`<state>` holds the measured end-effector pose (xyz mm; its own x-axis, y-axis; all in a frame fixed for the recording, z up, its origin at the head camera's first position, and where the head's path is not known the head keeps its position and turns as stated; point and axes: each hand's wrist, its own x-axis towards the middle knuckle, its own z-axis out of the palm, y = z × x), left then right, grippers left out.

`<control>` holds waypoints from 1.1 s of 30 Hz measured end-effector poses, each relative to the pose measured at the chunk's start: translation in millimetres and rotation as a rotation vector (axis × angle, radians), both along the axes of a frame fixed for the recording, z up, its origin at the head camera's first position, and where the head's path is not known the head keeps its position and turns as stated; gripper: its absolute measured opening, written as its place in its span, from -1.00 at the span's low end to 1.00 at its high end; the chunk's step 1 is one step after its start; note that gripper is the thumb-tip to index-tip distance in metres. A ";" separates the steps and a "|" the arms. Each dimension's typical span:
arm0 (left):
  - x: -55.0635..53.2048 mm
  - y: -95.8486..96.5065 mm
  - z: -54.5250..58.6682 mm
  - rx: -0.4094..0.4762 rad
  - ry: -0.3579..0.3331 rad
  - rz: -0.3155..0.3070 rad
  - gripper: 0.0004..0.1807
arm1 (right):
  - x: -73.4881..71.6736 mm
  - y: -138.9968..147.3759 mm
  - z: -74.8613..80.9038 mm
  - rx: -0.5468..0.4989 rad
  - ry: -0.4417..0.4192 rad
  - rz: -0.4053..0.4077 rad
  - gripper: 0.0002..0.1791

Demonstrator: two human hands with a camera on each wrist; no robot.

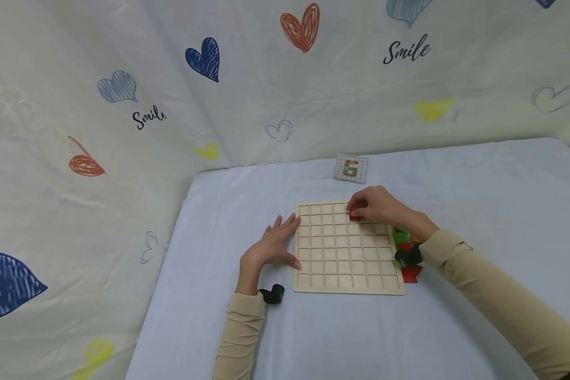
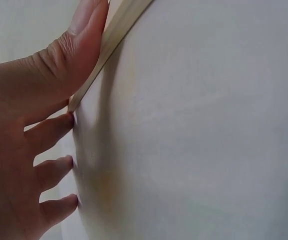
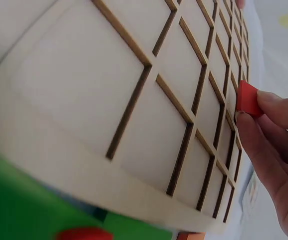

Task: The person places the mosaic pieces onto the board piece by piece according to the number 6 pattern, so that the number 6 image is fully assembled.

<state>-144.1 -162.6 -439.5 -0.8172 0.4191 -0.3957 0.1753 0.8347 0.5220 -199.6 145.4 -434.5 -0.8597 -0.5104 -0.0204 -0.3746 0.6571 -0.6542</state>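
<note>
Right hand (image 1: 377, 206) pinches one red tile (image 3: 247, 99) near the far edge of one board (image 1: 343, 253), slightly lower right of head-view centre; left hand (image 1: 272, 246), fingers spread, touches its left edge. One card (image 1: 351, 169) lies beyond.

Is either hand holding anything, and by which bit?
The right hand pinches a red tile by its edges; the left hand only touches the board at its side.
</note>
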 end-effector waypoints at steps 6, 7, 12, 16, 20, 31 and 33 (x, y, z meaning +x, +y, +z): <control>-0.3 0.0 0.1 0.018 0.000 0.006 0.35 | -1.7 -8.4 -3.4 0.032 0.010 0.011 -0.91; -0.4 0.4 -0.1 0.020 0.001 0.007 0.35 | -1.5 -9.0 -4.2 0.037 0.010 0.007 -0.90; -1.4 2.0 -0.5 0.027 -0.001 0.009 0.36 | 0.2 -10.6 -6.4 0.058 0.028 -0.004 -0.87; -1.5 -0.2 -1.2 0.021 0.000 0.008 0.36 | 1.1 -13.4 -6.2 0.060 0.043 0.007 -0.86; -1.1 -1.3 -1.5 0.021 0.003 0.008 0.36 | 2.4 -15.0 -6.8 0.051 0.052 0.007 -0.89; 0.4 0.4 -1.4 0.027 -0.003 0.012 0.36 | 13.6 -0.9 2.0 0.012 0.067 -0.054 -0.87; 0.8 1.1 -1.3 0.025 -0.001 0.008 0.36 | 16.7 5.9 4.5 0.022 0.076 -0.063 -0.87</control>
<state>-143.3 -161.5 -440.8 -0.8202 0.4221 -0.3861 0.1681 0.8229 0.5427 -183.0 151.2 -430.0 -0.8897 -0.4553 0.0350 -0.3797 0.6950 -0.6106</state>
